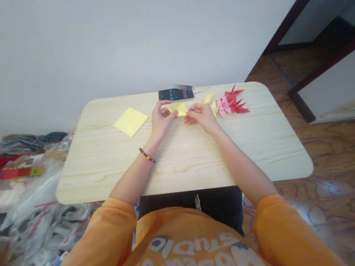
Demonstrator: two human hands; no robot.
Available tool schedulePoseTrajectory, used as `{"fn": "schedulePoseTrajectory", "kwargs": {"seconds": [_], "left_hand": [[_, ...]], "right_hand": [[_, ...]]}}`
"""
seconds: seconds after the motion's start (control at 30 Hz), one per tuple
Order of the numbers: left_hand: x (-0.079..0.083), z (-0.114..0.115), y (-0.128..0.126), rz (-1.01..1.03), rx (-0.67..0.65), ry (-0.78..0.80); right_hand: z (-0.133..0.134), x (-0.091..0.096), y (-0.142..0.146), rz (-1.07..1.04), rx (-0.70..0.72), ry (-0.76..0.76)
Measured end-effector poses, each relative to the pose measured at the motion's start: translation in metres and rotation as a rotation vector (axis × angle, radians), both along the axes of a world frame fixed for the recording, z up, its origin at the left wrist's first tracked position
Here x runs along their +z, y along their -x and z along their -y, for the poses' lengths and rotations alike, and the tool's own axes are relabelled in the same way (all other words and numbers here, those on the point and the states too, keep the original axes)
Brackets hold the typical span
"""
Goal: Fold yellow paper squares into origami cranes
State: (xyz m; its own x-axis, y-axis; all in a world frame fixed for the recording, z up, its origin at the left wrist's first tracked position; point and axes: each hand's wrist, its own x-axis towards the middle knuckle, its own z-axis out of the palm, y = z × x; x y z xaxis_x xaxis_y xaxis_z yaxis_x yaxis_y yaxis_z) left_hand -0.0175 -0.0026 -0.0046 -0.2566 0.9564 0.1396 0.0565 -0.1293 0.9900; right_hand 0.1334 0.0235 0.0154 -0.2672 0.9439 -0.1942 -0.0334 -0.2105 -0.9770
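**A:** What is lying at the far left, beside the table?

**B:** A heap of clear plastic bags (36, 215) is lying on the floor there, and a striped red and blue strap (2, 175) is lying on this heap.

**A:** And what is the table carrying?

**B:** The pale wooden table (186, 168) is carrying a flat square yellow paper sheet (130, 121) on its left part. Just right of this sheet, the left hand (163, 118) is rising from a wrist that is wearing a red beaded bracelet (147, 155).

**A:** How are the hands standing?

**B:** They are close together near the far edge of the table, and they are pinching a folded yellow paper piece (178, 109) between them. The right hand (200, 116) is gripping its right end. A black smartphone (175, 94) is lying just behind the left hand.

**A:** What is further to the right?

**B:** A small pointed yellow paper piece (207, 98) is lying just beyond the right hand, beside a pink folded paper flower (223, 106) and a spiky red folded paper figure (236, 101). Past the table, a brown patterned wooden floor (330, 167) is showing.
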Motion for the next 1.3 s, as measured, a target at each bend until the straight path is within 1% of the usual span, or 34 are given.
{"fn": "schedulePoseTrajectory", "kwargs": {"seconds": [0.1, 0.23, 0.5, 0.6, 0.7, 0.83, 1.0, 1.07, 1.13, 1.3], "left_hand": [[0.005, 0.002, 0.000, -0.049, 0.030, -0.032], [0.010, 0.006, -0.005, -0.098, 0.037, -0.095], [0.007, 0.012, -0.015, -0.241, 0.081, -0.181], [0.007, 0.015, -0.016, -0.254, 0.081, -0.221], [0.006, 0.018, -0.018, -0.249, 0.078, -0.224], [0.004, 0.019, -0.019, -0.267, 0.074, -0.216], [0.002, 0.019, -0.020, -0.288, 0.071, -0.245], [0.002, 0.019, -0.021, -0.282, 0.073, -0.250], [0.002, 0.019, -0.022, -0.265, 0.072, -0.247], [0.004, 0.018, -0.025, -0.198, 0.095, -0.215]], "right_hand": [[0.000, -0.006, 0.000, 0.062, 0.002, -0.103], [-0.002, -0.007, 0.001, 0.067, -0.063, -0.235], [-0.005, -0.010, 0.003, 0.133, -0.125, -0.326], [-0.004, -0.009, 0.002, 0.174, -0.136, -0.394], [-0.002, -0.007, 0.002, 0.188, -0.171, -0.450], [0.000, -0.005, 0.002, 0.177, -0.220, -0.424], [0.001, -0.002, 0.003, 0.094, -0.268, -0.276], [0.001, -0.002, 0.003, 0.078, -0.272, -0.249], [0.002, -0.001, 0.003, 0.118, -0.287, -0.291], [0.006, 0.001, 0.002, 0.337, -0.306, -0.499]]}}
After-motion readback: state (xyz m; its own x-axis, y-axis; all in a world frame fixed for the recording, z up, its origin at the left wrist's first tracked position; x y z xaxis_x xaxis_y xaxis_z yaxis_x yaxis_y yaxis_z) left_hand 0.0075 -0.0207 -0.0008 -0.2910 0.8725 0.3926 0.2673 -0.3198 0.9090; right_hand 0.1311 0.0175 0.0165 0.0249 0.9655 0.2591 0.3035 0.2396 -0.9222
